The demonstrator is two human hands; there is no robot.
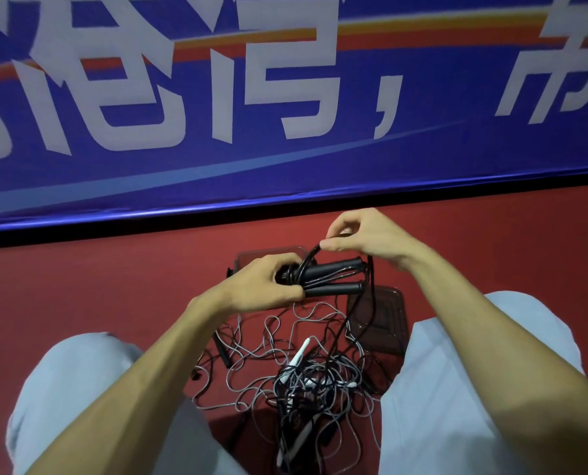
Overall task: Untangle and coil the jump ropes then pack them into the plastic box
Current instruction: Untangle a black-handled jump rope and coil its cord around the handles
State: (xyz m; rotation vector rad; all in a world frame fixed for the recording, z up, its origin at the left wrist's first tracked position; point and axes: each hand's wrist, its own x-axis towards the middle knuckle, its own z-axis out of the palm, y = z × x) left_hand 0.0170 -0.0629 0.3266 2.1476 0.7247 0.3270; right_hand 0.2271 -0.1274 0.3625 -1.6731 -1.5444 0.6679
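Head view, looking down between two knees in pale trousers (76,378).

- Left hand (265,286): fingers curled round one end of a pair of black handles (333,269), held side by side and pointing right, with turns of black rope (371,303) bunched at the gripped end.
- Right hand (361,234): thumb and fingertips pinch a loop of the same black rope just above the handles; the rope's free length hangs down from the far ends of the handles to the floor.
- Plastic box (251,257): clear, on the red floor (114,286), directly behind the left hand and largely hidden by it; contents cannot be told.
- Lid (388,323): probably the box's, dark and see-through, flat on the floor beside the right knee, the hanging rope crossing it.
- Tangle of ropes (306,382): grey and black cords heaped between the knees, a white handle (301,353) lying on top and a loose black handle (222,351) at its left edge.
- Blue banner (285,97): large white characters, across the background.
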